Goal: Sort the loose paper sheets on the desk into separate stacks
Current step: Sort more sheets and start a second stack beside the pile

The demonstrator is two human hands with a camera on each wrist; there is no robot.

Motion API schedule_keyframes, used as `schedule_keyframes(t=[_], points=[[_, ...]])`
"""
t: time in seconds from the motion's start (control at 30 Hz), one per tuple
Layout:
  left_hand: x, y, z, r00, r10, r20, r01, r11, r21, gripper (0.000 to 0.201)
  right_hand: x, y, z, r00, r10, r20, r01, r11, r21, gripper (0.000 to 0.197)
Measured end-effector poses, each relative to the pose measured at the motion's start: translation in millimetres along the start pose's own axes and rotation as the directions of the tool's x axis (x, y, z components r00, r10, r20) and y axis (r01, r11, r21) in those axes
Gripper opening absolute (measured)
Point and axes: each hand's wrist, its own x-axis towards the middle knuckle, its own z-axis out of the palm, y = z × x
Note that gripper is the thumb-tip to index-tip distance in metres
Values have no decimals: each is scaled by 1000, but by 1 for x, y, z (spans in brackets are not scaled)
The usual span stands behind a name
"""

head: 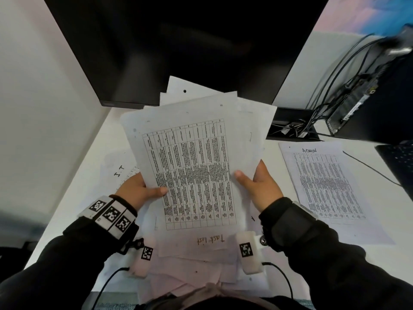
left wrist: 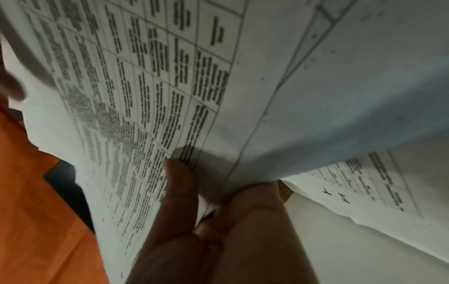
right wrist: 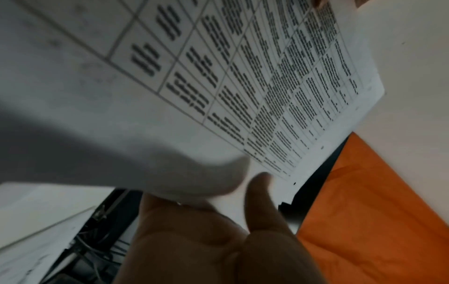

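While both hands, left hand (head: pixel 138 189) and right hand (head: pixel 260 183), pinch a fanned bundle of sheets (head: pixel 192 162) above the worktop (head: pixel 366 253), only two stacks have begun: one headed ADMIN (head: pixel 324 182), one marked I.T (head: pixel 119 171) (mostly hidden). Most sorting remains.

Dark monitor (head: pixel 178 41) at desk rear; cables (head: pixel 330 90) and black computer box (head: pixel 380 104) far right.

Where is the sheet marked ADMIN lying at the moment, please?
In the head view the ADMIN sheet lies flat on the desk, to the right of the right hand and just in front of the cables.
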Motion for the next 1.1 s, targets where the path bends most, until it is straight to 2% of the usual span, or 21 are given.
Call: schedule_keyframes(t=[0.1,0.2,0.3,0.4,0.53,0.6,0.7,0.77,0.93,1.1], points=[[-8,21,4,999,40,-6,-40,997,62,57,1,-3,-4,998,-41,-50,42,999,22,45],[-12,46,6,990,108,-93,-105,994,37,35,-1,-22,-10,990,-118,-84,123,991,58,40],[-17,74,7,954,220,-205,-220,975,23,34,-1,-50,-22,961,-231,-152,244,967,72,42],[-23,101,2,887,327,-325,-347,938,-5,35,-1,-76,-34,893,-398,-210,414,909,36,45],[-30,115,6,809,460,-366,-482,875,34,25,-13,-92,-36,783,-552,-287,584,811,32,39],[-38,115,14,816,461,-350,-484,875,24,18,-20,-91,-29,781,-548,-300,590,805,62,35],[-40,107,23,864,406,-298,-437,898,-42,24,-23,-81,-18,861,-456,-224,490,863,126,35],[-34,101,22,884,378,-275,-410,910,-65,24,-22,-75,-16,881,-428,-201,457,880,130,33],[-26,98,17,890,389,-240,-418,905,-83,37,-18,-75,-21,871,-409,-272,452,884,118,20],[-21,96,20,898,381,-219,-417,895,-157,29,-10,-83,-27,833,-460,-308,508,857,92,22]])
